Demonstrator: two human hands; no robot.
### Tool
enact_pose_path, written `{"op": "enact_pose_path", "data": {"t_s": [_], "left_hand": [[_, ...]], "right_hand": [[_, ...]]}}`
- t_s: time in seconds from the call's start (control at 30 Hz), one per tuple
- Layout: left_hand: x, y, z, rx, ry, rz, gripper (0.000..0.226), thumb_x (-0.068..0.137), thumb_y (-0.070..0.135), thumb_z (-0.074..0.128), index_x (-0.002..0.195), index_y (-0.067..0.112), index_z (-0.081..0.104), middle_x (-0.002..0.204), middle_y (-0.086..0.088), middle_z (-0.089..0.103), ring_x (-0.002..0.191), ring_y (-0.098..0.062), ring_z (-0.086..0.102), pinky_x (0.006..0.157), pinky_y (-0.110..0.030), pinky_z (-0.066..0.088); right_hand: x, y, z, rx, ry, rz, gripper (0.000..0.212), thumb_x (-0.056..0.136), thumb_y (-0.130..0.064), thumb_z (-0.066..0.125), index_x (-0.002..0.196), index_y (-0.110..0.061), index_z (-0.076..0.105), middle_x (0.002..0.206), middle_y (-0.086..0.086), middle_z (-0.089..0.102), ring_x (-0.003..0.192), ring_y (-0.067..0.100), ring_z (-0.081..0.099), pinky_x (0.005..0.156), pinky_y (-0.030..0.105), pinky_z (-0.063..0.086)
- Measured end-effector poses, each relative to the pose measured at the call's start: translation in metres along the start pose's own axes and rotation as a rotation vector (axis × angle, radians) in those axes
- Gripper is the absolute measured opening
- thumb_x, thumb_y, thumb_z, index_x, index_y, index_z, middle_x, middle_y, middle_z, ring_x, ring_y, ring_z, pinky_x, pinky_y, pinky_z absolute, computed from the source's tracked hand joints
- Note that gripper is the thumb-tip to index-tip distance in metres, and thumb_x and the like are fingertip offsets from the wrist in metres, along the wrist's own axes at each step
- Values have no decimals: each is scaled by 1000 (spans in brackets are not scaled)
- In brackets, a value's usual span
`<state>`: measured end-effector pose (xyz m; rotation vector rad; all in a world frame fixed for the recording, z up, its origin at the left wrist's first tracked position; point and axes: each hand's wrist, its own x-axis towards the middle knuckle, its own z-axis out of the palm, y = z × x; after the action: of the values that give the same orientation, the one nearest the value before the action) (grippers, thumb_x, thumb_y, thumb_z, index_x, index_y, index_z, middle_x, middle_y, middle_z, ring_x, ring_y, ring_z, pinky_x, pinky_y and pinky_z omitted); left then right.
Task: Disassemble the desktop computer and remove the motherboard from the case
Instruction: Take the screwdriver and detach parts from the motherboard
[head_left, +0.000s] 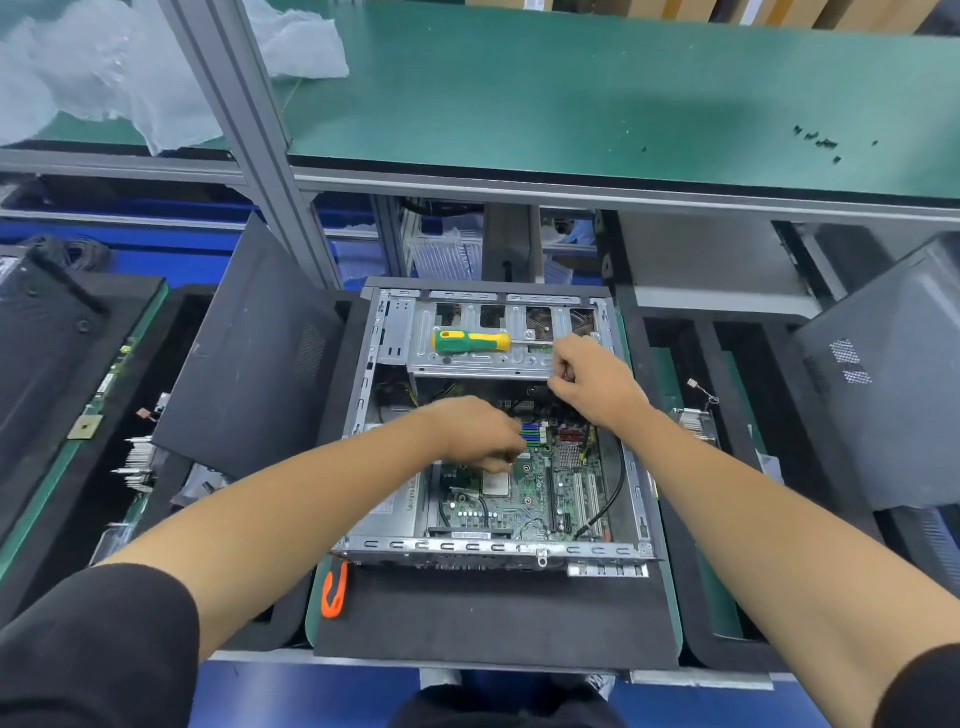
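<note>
I see one open grey metal computer case (498, 545), one green circuit motherboard (535, 483) under my left hand (475, 434) with curled fingers, grasp unclear, right hand (592, 382) pinching something small at the far edge, one green-yellow screwdriver (470, 341) beyond both

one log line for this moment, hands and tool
left hand: over motherboard | right hand: at drive cage edge | screwdriver: idle on cage

Illumination is bright, even and overhead, with a cool white cast. Shadows are soft; a broad diffuse shadow lies on the green shelf (597, 98). Mild glare shows on the plastic sheeting (104, 67) at upper left. Wide-angle distortion bows straight edges toward the frame borders. Central detail is moderately sharp; the periphery is softer.
</note>
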<state>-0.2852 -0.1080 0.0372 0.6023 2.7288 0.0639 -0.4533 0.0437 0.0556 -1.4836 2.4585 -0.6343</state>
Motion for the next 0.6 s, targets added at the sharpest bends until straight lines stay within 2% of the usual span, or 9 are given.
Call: {"op": "enact_pose_path", "data": {"t_s": [0.07, 0.13, 0.23, 0.33, 0.4, 0.5, 0.6], "left_hand": [[13, 5, 11, -53, -125, -107, 25, 98, 38, 61, 116, 20, 61, 110, 1, 64, 98, -22, 64, 73, -35, 53], [22, 10, 22, -115, -167, -186, 35, 94, 39, 67, 122, 20, 59, 114, 0, 65, 103, -23, 64, 80, -37, 55], [34, 13, 33, -109, -136, -247, 55, 87, 51, 72, 128, 20, 54, 122, -3, 60, 109, -25, 63, 79, -39, 56], [42, 15, 34, -67, -82, -258, 82, 76, 58, 78, 143, 20, 48, 150, -9, 44, 128, -31, 54, 89, -45, 57], [43, 17, 34, -56, -89, -239, 82, 74, 56, 80, 141, 21, 50, 146, -7, 48, 123, -31, 57, 83, -42, 56], [42, 19, 36, -70, -79, -204, 61, 76, 49, 81, 124, 19, 59, 123, -3, 56, 103, -26, 62, 67, -36, 48], [40, 20, 33, -77, -92, -166, 46, 79, 46, 79, 111, 16, 63, 111, -1, 56, 93, -24, 63, 66, -35, 51]], "right_hand": [[0, 1, 1, 4, 0, 11, 25, 85, -19, 61, 75, -30, 41, 75, -8, 52, 77, 11, 48, 58, 31, 36], [-1, 2, 3, -15, -1, -7, 23, 84, -20, 59, 75, -29, 39, 75, -9, 51, 76, 12, 47, 57, 29, 35], [0, 1, 3, -51, -24, -32, 22, 84, -22, 56, 75, -29, 38, 75, -8, 49, 75, 14, 46, 56, 29, 32], [2, 1, 2, -72, -42, -35, 21, 84, -23, 53, 73, -30, 37, 77, -8, 49, 74, 13, 46, 56, 29, 31], [3, 0, 3, -73, -46, -34, 21, 84, -23, 51, 73, -31, 35, 76, -8, 48, 73, 13, 46, 56, 30, 32], [3, 0, 3, -74, -47, -27, 22, 84, -22, 51, 73, -31, 35, 76, -8, 48, 72, 12, 46, 56, 29, 31], [3, 0, 3, -69, -48, -25, 21, 84, -22, 52, 73, -30, 36, 76, -8, 49, 72, 12, 46, 56, 29, 31]]}}
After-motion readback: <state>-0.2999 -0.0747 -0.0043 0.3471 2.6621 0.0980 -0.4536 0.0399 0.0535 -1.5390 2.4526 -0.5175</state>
